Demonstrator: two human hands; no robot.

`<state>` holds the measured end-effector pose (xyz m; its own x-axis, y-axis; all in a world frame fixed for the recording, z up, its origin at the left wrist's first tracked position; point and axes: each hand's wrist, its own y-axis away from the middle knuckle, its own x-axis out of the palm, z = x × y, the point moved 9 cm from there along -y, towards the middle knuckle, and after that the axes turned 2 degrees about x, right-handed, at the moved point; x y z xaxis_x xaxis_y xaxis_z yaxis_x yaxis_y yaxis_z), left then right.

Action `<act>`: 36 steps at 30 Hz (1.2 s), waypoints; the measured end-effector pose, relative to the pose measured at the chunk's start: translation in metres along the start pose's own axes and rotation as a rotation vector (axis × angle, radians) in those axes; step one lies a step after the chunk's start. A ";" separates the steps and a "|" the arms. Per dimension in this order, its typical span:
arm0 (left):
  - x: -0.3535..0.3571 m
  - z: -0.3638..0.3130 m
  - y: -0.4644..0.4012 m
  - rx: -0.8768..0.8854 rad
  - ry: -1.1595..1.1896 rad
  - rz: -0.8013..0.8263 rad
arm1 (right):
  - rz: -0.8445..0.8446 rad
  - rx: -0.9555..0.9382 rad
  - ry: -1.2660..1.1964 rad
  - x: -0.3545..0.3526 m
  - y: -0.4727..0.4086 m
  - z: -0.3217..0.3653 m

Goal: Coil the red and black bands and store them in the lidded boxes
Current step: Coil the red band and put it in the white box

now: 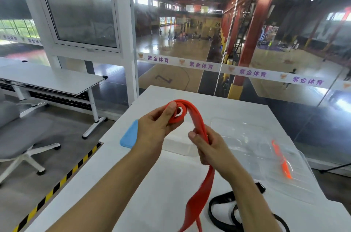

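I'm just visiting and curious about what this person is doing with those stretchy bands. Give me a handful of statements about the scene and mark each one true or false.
1. The left hand holds the rolled-up start of the red band. True.
2. The right hand hangs idle, touching nothing. False: it grips the red band's loose length, which trails down past the wrist.
3. The black band is already coiled and boxed. False: it lies loose on the white table, near the right forearm.
4. A clear plastic box sits on the table behind the right hand. True.
5. The red band is fully coiled. False: only a small roll is formed; a long tail remains.
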<state>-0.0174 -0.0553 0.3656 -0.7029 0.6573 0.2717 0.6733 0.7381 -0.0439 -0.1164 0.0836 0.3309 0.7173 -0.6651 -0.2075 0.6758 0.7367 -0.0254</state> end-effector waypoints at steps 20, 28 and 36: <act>-0.004 0.057 0.026 -0.033 0.057 -0.146 | -0.305 -0.242 0.313 0.032 0.007 -0.015; -0.005 0.093 0.021 -0.294 0.066 0.158 | -0.197 -0.208 0.386 0.017 0.005 -0.044; -0.013 0.072 0.009 -0.254 -0.578 0.694 | 0.074 -0.217 0.556 0.031 0.016 -0.050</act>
<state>-0.0183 -0.0461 0.2927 -0.0842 0.9621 -0.2593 0.9669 0.1418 0.2122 -0.0915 0.0808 0.2756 0.5253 -0.4909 -0.6950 0.5356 0.8255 -0.1781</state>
